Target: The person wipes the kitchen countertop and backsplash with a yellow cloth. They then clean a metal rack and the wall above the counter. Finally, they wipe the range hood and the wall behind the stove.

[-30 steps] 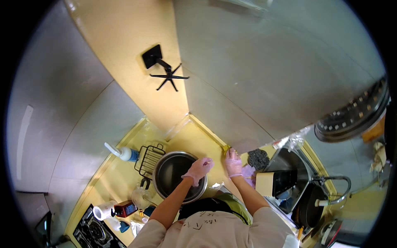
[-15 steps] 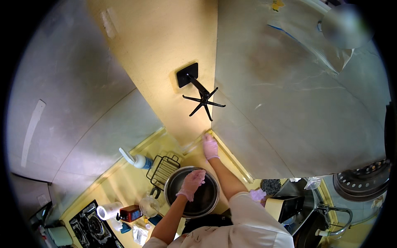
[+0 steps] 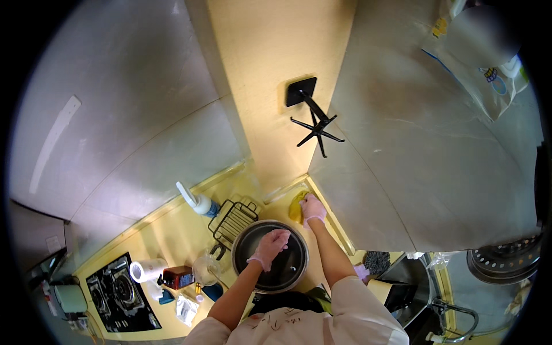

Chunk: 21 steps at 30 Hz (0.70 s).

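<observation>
Now the right hand (image 3: 313,208) holds a yellow cloth (image 3: 295,208), more exposed than before, at the pot's (image 3: 294,263) one o'clock; the left hand (image 3: 271,247) curls narrow above it, seemingly empty.

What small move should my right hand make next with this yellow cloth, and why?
I'd probably slide the yellow cloth slightly toward the metal pot: your right hand holds it at the counter, a bare strip separates it from the pot, and your left hand is over the pot, clear of that strip.
</observation>
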Tool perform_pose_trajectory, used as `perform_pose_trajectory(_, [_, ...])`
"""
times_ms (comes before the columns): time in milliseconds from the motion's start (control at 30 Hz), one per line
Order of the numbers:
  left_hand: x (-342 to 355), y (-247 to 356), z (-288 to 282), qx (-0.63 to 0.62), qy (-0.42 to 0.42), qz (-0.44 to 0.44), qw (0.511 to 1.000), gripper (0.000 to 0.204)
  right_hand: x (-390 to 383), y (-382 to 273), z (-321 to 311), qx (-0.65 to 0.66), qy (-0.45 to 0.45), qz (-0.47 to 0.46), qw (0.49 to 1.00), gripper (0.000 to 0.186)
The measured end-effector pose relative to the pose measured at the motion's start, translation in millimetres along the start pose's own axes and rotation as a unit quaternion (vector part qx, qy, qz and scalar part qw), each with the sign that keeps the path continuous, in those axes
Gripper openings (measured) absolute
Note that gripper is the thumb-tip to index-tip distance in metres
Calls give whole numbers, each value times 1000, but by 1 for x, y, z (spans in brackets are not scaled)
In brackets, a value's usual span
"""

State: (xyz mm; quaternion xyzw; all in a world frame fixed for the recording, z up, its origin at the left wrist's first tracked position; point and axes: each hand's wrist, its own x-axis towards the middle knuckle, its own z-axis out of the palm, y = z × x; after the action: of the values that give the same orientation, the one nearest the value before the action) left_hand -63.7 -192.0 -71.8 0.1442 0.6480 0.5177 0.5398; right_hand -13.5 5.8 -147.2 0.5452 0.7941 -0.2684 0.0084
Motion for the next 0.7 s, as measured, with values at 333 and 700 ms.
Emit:
perform_pose_trajectory(333, [-2,-11,-4,-56,-1,21,998,23,17,-38,14,81,215,-141,963,45])
perform_pose_trajectory(700, [-7,-10,-20,-12,21,13,1000,26,37,-18,24,-50,209,-175,961,38])
